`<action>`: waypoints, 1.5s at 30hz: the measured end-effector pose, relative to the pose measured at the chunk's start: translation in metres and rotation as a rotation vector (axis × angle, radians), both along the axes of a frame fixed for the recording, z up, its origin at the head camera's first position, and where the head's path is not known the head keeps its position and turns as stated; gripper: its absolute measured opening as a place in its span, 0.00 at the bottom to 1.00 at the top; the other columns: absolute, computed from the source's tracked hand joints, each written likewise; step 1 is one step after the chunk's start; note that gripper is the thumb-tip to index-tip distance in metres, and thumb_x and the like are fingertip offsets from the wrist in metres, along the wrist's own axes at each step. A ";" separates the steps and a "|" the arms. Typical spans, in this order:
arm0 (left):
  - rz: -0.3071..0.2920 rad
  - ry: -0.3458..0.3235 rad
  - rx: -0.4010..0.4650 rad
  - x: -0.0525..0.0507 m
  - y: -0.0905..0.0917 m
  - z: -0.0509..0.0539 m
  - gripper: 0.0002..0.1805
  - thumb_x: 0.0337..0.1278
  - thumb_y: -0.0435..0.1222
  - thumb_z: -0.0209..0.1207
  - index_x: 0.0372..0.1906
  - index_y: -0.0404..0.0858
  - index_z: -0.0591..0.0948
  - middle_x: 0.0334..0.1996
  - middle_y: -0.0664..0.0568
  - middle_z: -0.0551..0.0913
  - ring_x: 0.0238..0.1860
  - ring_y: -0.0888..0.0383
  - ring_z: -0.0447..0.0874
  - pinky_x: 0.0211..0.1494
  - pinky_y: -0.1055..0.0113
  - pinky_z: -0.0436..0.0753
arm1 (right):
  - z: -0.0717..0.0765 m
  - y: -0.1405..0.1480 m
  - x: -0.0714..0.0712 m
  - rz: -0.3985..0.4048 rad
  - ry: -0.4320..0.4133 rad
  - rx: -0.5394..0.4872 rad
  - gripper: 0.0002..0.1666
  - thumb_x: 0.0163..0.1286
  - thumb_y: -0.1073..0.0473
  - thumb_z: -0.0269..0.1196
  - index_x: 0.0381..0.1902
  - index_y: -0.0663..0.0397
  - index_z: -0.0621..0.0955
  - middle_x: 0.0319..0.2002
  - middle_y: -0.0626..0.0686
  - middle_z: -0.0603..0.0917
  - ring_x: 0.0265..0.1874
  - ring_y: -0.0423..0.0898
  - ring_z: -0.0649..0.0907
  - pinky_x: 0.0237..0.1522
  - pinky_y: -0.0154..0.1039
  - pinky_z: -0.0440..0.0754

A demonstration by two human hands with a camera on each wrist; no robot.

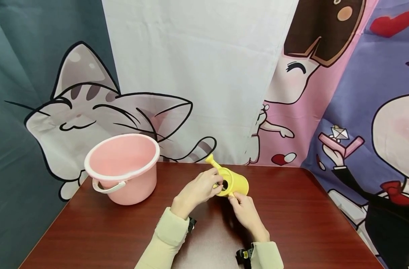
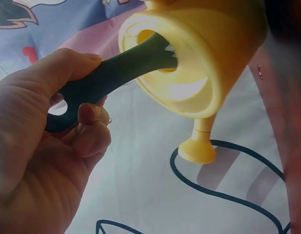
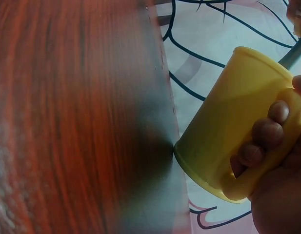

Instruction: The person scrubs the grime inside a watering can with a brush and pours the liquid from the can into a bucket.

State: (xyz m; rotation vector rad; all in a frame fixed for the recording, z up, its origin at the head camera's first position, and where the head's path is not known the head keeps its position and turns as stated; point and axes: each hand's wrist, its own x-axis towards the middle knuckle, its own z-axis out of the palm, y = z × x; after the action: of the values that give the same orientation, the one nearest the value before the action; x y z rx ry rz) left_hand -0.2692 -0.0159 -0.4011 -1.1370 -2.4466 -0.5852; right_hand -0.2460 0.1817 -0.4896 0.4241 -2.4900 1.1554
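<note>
A yellow watering can [image 1: 239, 183] is tilted above the table, its open top turned toward the left hand and its spout pointing to the back left. The right hand [image 1: 247, 215] grips its handle, fingers wrapped through the loop in the right wrist view [image 3: 272, 146]. The left hand [image 1: 198, 189] pinches a dark green handle [image 2: 106, 78] with a hole near its end, between thumb and fingers. The far end of this green item lies inside the can's opening [image 2: 189, 97] and is hidden there.
A pink bucket [image 1: 132, 186] with a white rim and handle stands at the table's left back. The reddish-brown table [image 1: 302, 224] ends at a printed cartoon curtain [image 1: 197, 74] behind it.
</note>
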 end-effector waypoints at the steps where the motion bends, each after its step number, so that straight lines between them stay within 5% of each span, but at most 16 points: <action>1: -0.001 0.001 -0.001 0.001 -0.001 0.001 0.04 0.57 0.31 0.65 0.29 0.41 0.82 0.32 0.54 0.73 0.28 0.60 0.72 0.33 0.72 0.73 | 0.000 0.000 0.000 0.002 0.002 0.002 0.23 0.66 0.64 0.59 0.15 0.43 0.64 0.16 0.35 0.58 0.18 0.36 0.63 0.22 0.33 0.64; 9: -0.014 -0.002 0.003 0.000 -0.001 0.000 0.05 0.56 0.31 0.65 0.29 0.41 0.81 0.32 0.54 0.72 0.28 0.61 0.72 0.32 0.72 0.73 | 0.001 0.000 -0.001 0.008 0.014 -0.004 0.23 0.67 0.65 0.58 0.15 0.43 0.65 0.16 0.35 0.58 0.18 0.35 0.63 0.22 0.33 0.64; 30: -0.017 -0.045 0.011 -0.017 0.012 -0.032 0.05 0.58 0.32 0.64 0.28 0.41 0.80 0.32 0.54 0.74 0.29 0.61 0.74 0.34 0.73 0.74 | -0.001 0.000 0.000 0.001 0.028 0.006 0.23 0.66 0.65 0.59 0.15 0.43 0.63 0.16 0.36 0.57 0.18 0.35 0.62 0.21 0.32 0.63; 36: -0.017 -0.073 -0.008 -0.015 0.010 -0.028 0.06 0.58 0.33 0.64 0.28 0.42 0.80 0.32 0.55 0.74 0.29 0.62 0.74 0.34 0.72 0.73 | -0.001 0.000 0.001 -0.001 0.021 0.006 0.24 0.66 0.65 0.59 0.15 0.42 0.63 0.16 0.35 0.57 0.17 0.35 0.62 0.21 0.32 0.63; 45: 0.022 -0.125 -0.003 -0.005 0.001 -0.009 0.05 0.57 0.31 0.63 0.28 0.42 0.82 0.30 0.55 0.75 0.29 0.61 0.72 0.33 0.73 0.73 | 0.000 0.000 0.001 0.006 -0.003 0.007 0.23 0.66 0.64 0.59 0.14 0.43 0.64 0.15 0.35 0.57 0.17 0.35 0.62 0.21 0.32 0.63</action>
State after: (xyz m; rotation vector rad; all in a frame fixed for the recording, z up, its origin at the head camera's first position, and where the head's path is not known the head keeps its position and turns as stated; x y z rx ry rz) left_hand -0.2746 -0.0146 -0.4101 -1.1046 -2.5618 -0.6645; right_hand -0.2451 0.1813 -0.4896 0.4322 -2.4973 1.1505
